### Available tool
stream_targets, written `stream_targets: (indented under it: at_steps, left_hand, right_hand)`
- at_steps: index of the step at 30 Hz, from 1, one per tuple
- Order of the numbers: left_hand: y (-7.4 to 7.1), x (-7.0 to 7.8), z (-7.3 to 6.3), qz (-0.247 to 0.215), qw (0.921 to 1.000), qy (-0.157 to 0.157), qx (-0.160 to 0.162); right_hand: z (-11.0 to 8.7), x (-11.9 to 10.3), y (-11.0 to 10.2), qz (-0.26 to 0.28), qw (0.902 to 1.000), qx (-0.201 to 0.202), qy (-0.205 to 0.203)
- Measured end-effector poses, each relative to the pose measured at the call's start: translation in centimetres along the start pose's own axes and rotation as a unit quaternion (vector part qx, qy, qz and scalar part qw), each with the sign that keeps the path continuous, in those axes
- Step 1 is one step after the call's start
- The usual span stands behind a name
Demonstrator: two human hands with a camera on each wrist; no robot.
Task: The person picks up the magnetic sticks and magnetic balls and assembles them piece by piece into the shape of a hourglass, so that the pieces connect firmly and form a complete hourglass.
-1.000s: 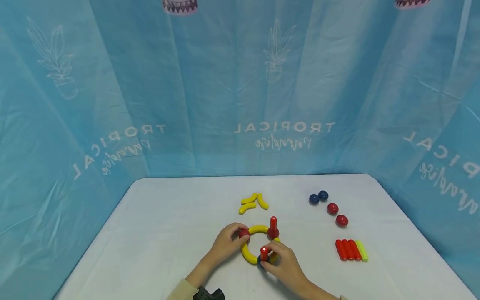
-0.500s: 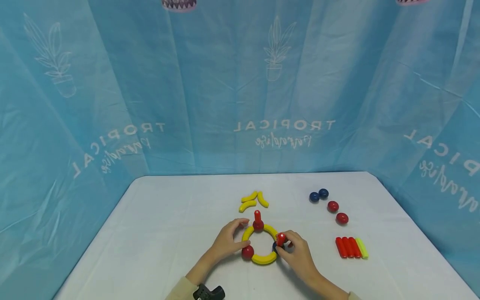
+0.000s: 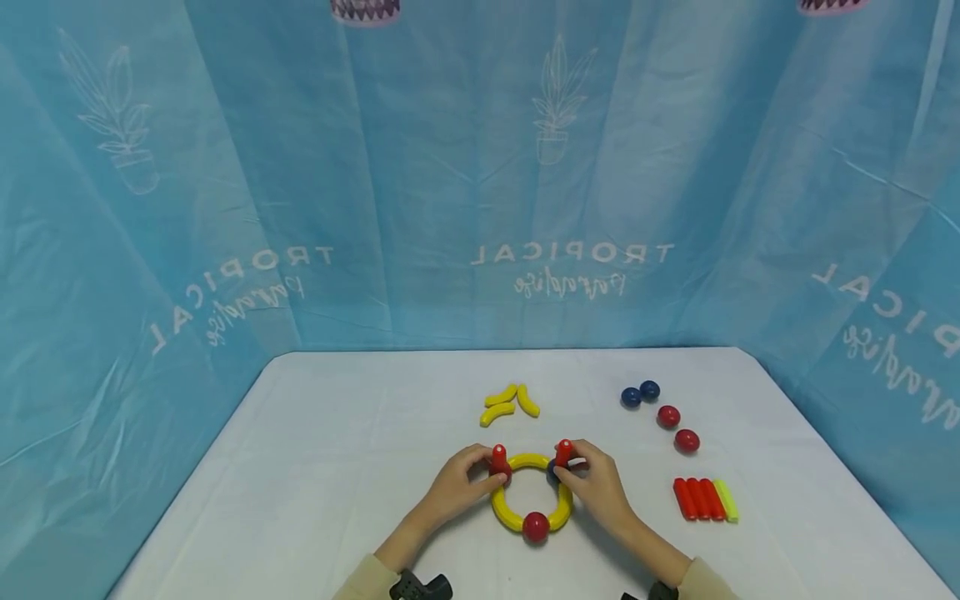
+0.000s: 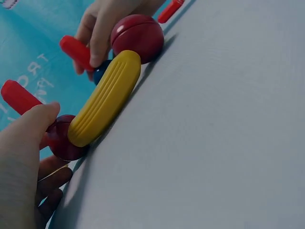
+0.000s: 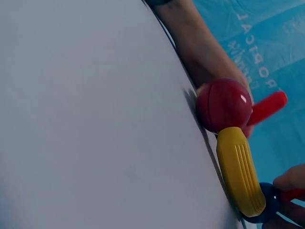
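A ring of yellow curved rods (image 3: 529,460) joined by balls lies on the white table. At its left, a red ball (image 4: 66,138) carries an upright red rod (image 3: 499,456); my left hand (image 3: 459,485) holds this ball, thumb near the rod's base. On the right side, a blue ball (image 5: 269,202) bears another upright red rod (image 3: 564,452). My right hand (image 3: 603,487) pinches that blue ball where the rod enters it. A plain red ball (image 3: 536,527) sits at the front of the ring, untouched. Fingers partly cover both held balls.
Several short yellow curved rods (image 3: 498,414) lie behind the ring. Further right are two blue balls (image 3: 631,397), two red balls (image 3: 686,441), and a row of red rods (image 3: 697,499) beside a lime-green rod (image 3: 726,501). A blue printed curtain (image 3: 450,167) surrounds the table (image 3: 337,433).
The ring has turned counterclockwise: the plain red ball went from left to front, the blue ball from front to right. My left hand now holds the rodded red ball; my right hand moved away from me.
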State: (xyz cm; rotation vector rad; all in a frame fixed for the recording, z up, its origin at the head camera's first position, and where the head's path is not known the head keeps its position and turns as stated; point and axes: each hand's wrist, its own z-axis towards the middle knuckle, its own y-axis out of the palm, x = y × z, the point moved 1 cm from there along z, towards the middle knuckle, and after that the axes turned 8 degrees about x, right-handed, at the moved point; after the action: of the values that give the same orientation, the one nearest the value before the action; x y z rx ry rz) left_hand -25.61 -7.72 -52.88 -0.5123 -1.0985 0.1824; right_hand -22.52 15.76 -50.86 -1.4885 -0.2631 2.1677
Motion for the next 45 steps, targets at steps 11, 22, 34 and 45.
stream_targets:
  at_steps: [11, 22, 34, 45]
  left_hand:
    - [0.7, 0.3, 0.2, -0.008, 0.9974, 0.059, 0.041]
    - [1.0, 0.6, 0.8, 0.004, 0.9975, 0.058, 0.04]
    - [0.6, 0.3, 0.0, -0.006, 0.9973, 0.054, 0.048]
    - [0.1, -0.3, 0.0, 0.017, 0.9985, 0.025, 0.046]
  right_hand:
    - [2.6, 0.8, -0.2, -0.015, 0.9992, -0.031, -0.019]
    - [3.7, 1.1, -0.9, -0.018, 0.9984, -0.052, -0.009]
    - [0.9, 1.9, -4.8, -0.059, 0.9932, 0.035, -0.094]
    - [-2.6, 5.9, -14.9, -0.21, 0.9541, 0.207, 0.053]
